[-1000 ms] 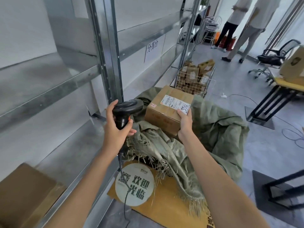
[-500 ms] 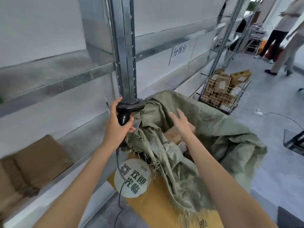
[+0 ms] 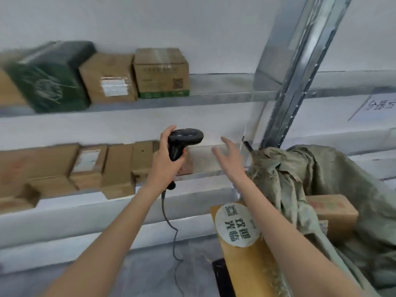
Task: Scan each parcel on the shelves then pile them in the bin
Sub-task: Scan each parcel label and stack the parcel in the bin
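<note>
**Friend:** What had just changed?

**Me:** A moment before, my right hand [image 3: 230,157] was holding a brown box over the green sack. Then it let go. Now its fingers [image 3: 228,142] were spread wide and held nothing. I had also turned my head back to the shelves.

**Friend:** So where was that box?

**Me:** A brown box [image 3: 331,213] lay down inside the bin [image 3: 246,264], with the green sack [image 3: 334,174] bunched round it. I think it was the same one, so that parcel was done.

**Friend:** What about your other hand?

**Me:** My left hand [image 3: 166,161] gripped the black scanner [image 3: 182,142] tight, fingers curled round its handle. Its cord [image 3: 171,228] hung down toward the floor.

**Friend:** Was there more to do?

**Me:** Lots. The lower shelf [image 3: 210,172] had a row of brown parcels [image 3: 115,166] on it, just to the left of my scanner hand. The upper shelf [image 3: 225,95] had a dark green parcel [image 3: 51,76], a box with a white label [image 3: 109,80] and a box with a green stripe [image 3: 161,71], all side by side.

**Friend:** What would you need next?

**Me:** I guessed my free hand had to reach for the nearest brown parcel, and turn its label to the scanner. The picture was blurry, so I could not read any labels
</note>
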`<move>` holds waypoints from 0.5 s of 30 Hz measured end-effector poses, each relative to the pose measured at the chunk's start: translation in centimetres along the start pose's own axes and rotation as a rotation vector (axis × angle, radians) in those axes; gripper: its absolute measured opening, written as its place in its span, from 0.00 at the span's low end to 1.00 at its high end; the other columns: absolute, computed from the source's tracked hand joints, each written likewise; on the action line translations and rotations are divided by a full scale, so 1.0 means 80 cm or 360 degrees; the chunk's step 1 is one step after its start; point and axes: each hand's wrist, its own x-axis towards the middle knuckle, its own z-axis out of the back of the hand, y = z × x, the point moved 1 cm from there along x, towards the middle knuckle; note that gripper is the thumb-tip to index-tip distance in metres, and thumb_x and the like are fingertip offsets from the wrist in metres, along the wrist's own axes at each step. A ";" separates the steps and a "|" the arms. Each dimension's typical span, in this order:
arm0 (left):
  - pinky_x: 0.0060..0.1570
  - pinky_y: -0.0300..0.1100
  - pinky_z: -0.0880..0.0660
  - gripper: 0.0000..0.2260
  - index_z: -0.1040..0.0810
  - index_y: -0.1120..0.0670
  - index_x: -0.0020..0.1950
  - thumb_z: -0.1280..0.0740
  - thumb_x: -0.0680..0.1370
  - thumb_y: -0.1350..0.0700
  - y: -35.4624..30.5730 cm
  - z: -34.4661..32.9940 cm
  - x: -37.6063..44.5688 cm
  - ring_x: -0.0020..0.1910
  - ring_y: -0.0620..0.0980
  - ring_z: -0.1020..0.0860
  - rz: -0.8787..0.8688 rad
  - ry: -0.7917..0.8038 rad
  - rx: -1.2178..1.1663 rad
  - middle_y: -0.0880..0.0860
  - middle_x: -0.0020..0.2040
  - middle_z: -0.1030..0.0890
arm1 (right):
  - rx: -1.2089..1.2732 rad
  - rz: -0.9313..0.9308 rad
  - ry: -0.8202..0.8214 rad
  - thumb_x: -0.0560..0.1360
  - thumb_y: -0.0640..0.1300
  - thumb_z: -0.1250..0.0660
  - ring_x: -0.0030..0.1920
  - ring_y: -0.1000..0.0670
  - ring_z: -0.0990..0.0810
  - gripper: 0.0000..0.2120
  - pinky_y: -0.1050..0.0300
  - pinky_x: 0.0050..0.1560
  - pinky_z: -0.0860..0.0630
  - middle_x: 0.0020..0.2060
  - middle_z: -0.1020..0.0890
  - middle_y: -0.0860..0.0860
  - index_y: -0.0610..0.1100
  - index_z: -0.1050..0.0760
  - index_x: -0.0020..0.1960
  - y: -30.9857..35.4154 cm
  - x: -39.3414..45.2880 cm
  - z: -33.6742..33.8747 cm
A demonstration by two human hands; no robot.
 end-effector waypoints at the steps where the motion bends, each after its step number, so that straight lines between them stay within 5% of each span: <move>1: 0.33 0.42 0.19 0.33 0.38 0.29 0.70 0.29 0.80 0.62 0.006 0.028 -0.008 0.31 0.48 0.17 0.0012 -0.0079 0.0016 0.34 0.53 0.20 | -0.0004 0.0041 0.0058 0.82 0.51 0.35 0.76 0.48 0.35 0.27 0.58 0.72 0.41 0.76 0.32 0.47 0.43 0.35 0.77 0.018 -0.001 -0.028; 4: 0.37 0.40 0.18 0.33 0.37 0.31 0.71 0.29 0.79 0.63 0.026 0.107 -0.039 0.40 0.45 0.16 0.0053 -0.0298 0.0066 0.27 0.56 0.23 | -0.0013 0.0165 0.0225 0.81 0.51 0.34 0.73 0.47 0.31 0.26 0.62 0.66 0.39 0.74 0.30 0.47 0.44 0.33 0.76 0.072 -0.014 -0.109; 6: 0.40 0.45 0.17 0.34 0.38 0.28 0.70 0.29 0.79 0.63 0.034 0.139 -0.056 0.44 0.49 0.17 0.0102 -0.0348 0.0070 0.36 0.64 0.24 | -0.0019 0.0207 0.0286 0.81 0.51 0.34 0.70 0.46 0.28 0.24 0.58 0.68 0.34 0.71 0.27 0.47 0.44 0.31 0.74 0.093 -0.022 -0.148; 8: 0.35 0.43 0.19 0.34 0.37 0.28 0.71 0.30 0.79 0.63 0.047 0.193 -0.078 0.38 0.50 0.18 0.0136 -0.0420 0.0098 0.42 0.65 0.23 | -0.0026 0.0247 0.0395 0.81 0.52 0.35 0.71 0.44 0.29 0.26 0.51 0.70 0.32 0.71 0.26 0.44 0.41 0.31 0.74 0.126 -0.041 -0.204; 11: 0.32 0.40 0.20 0.35 0.38 0.27 0.70 0.31 0.79 0.64 0.059 0.279 -0.111 0.33 0.49 0.18 0.0174 -0.0535 0.0178 0.32 0.59 0.23 | -0.0018 0.0283 0.0573 0.81 0.52 0.35 0.72 0.41 0.30 0.27 0.49 0.70 0.34 0.72 0.28 0.42 0.39 0.33 0.75 0.179 -0.077 -0.288; 15: 0.32 0.42 0.20 0.35 0.39 0.27 0.71 0.30 0.80 0.62 0.074 0.383 -0.158 0.31 0.51 0.19 0.0247 -0.0726 0.0296 0.32 0.58 0.22 | 0.0036 0.0478 0.0760 0.81 0.50 0.34 0.74 0.44 0.32 0.27 0.49 0.72 0.34 0.74 0.29 0.45 0.43 0.34 0.77 0.246 -0.124 -0.382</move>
